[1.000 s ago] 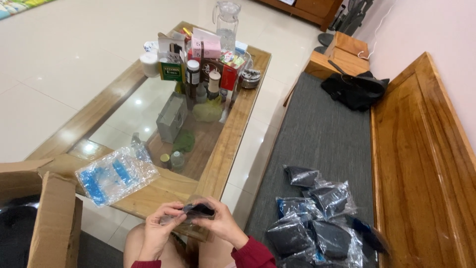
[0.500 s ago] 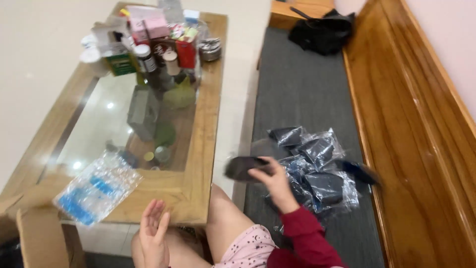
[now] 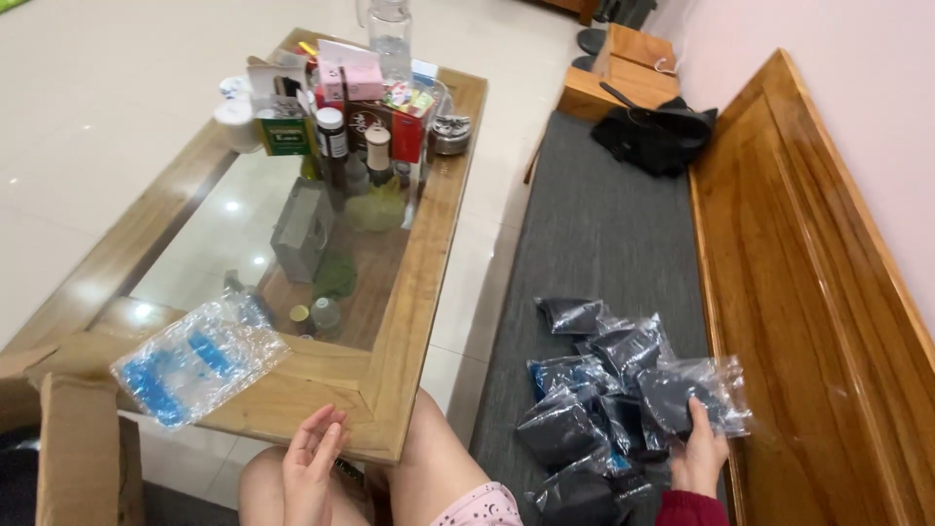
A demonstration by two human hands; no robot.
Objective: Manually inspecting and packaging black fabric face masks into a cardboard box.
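In the head view, a clear bag (image 3: 703,394) holding a dark soft item is gripped at its near edge by the right hand (image 3: 697,450), at the right of a pile of like bags (image 3: 594,390) lying on the grey cushion (image 3: 594,224) of the wooden bench (image 3: 779,292). The left hand (image 3: 312,468) is held open and empty, fingers spread, over the knee at the near edge of the glass table (image 3: 390,390). A blue-printed plastic pack (image 3: 195,360) lies on the table's near left corner, beside a cardboard box (image 3: 73,448). Bottles and cartons (image 3: 341,117) are crowded at the far end.

The bag is judged light, limp and slippery; it would best be pinched at an edge or through the film onto the soft contents.
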